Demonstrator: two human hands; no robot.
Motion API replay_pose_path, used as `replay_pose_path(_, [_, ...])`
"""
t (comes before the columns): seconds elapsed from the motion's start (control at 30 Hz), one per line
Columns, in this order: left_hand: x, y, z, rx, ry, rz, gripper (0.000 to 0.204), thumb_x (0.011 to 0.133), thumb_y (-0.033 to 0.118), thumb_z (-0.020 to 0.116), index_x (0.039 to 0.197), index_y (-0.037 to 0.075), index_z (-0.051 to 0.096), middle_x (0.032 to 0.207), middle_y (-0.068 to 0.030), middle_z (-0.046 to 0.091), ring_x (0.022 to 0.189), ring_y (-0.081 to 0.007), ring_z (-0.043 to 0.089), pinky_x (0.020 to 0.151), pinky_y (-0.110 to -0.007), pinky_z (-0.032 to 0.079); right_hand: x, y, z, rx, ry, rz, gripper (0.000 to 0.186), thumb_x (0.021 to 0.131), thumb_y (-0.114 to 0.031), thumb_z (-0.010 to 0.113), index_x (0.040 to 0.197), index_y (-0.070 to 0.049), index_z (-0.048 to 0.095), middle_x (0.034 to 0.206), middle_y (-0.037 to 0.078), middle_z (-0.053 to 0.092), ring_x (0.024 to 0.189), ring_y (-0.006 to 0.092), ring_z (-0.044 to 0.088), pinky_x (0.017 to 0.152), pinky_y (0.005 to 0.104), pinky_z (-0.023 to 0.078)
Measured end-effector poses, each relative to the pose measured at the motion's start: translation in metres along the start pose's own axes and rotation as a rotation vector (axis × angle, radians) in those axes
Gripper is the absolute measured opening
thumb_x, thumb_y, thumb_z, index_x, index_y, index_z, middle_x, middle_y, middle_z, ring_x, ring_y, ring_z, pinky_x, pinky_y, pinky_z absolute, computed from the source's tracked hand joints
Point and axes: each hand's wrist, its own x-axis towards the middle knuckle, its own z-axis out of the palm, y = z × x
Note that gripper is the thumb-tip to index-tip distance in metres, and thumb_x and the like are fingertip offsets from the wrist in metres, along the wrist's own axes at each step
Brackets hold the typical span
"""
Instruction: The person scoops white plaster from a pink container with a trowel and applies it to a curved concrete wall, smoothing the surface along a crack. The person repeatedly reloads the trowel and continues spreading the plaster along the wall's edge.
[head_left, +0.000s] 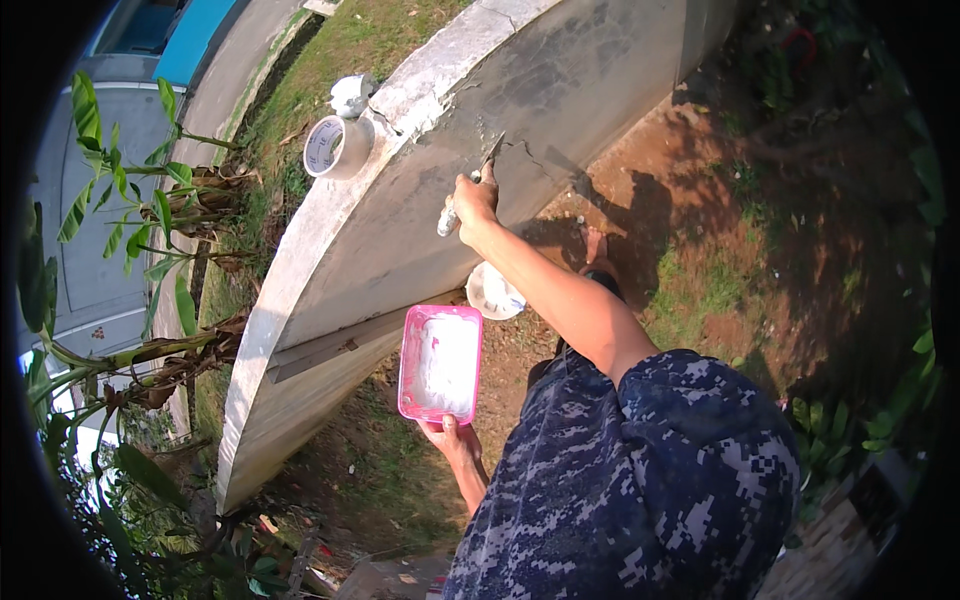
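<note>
Left hand (458, 447) grips pink tray (438, 414) by its near end, white paste (446, 360) inside. Right hand (478, 198) grips putty knife (495, 148), blade at wall (385, 265). Patching looks partway: smears around the blade, dark crack (533, 156) beside it apparently unfilled. Tub (351, 150) on wall top.

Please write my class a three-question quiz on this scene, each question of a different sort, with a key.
1. Which hand grips the putty knife?
2. True or false: the translucent plastic tub stands on top of the wall.
3. The material in the pink plastic container is: A) black, B) white, C) green.

Key:
1. The right hand; the left hand holds the pink plastic container.
2. True.
3. B.
</note>
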Motion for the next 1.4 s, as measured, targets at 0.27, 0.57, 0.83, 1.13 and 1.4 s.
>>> replay_pose_path(0.27, [-0.003,-0.004,0.002,0.01,0.036,-0.057,0.088,0.079,0.02,0.08,0.147,0.007,0.026,0.142,-0.0128,0.044,0.129,-0.0276,0.046,0.107,-0.045,0.041,-0.034,-0.008,0.075,-0.016,-0.119,-0.015,0.086,0.089,-0.006,0.05,0.155,-0.015,-0.004,0.153,0.014,0.026,0.125,0.025,0.043,0.104,0.0421,0.038])
replay_pose_path(0.57, [0.016,-0.013,0.004,0.046,-0.048,-0.09,0.093,0.075,0.022,0.084,0.147,0.007,0.027,0.138,-0.011,0.046,0.125,-0.0263,0.047,0.105,-0.043,0.041,-0.135,0.007,0.02,-0.034,-0.391,-0.003,0.078,0.093,0.001,0.047,0.156,-0.021,0.005,0.082,0.002,0.045,0.05,0.0108,0.049,0.041,0.0296,0.046])
replay_pose_path(0.83, [-0.004,-0.023,0.001,-0.049,0.042,-0.032,0.088,0.079,0.02,0.08,0.147,0.006,0.026,0.142,-0.0114,0.043,0.128,-0.0262,0.046,0.107,-0.042,0.04,-0.06,-0.012,0.069,-0.107,-0.179,-0.133,0.08,0.091,-0.005,0.047,0.155,-0.018,0.001,0.104,0.01,0.054,0.059,0.0143,0.053,0.051,0.0322,0.052])
replay_pose_path(1.13, [0.004,-0.031,0.005,-0.132,0.071,-0.037,0.095,0.073,0.013,0.084,0.148,0.009,0.026,0.14,-0.0092,0.045,0.127,-0.0255,0.046,0.106,-0.04,0.04,-0.102,-0.013,-0.029,-0.45,-0.702,-0.081,0.045,0.1,-0.014,0.051,0.142,-0.01,0.035,0.096,0.002,0.058,0.055,0.0099,0.054,0.046,0.0243,0.046])
replay_pose_path(1.4, [0.005,-0.038,0.016,-0.229,0.139,0.001,0.096,0.072,0.013,0.084,0.148,0.008,0.026,0.14,-0.0102,0.045,0.129,-0.026,0.045,0.107,-0.041,0.04,-0.022,-0.054,-0.038,-0.855,-0.643,-0.323,0.022,0.101,-0.026,0.051,0.106,-0.004,0.054,0.075,0.005,0.061,0.047,0.0105,0.052,0.042,0.0255,0.041])
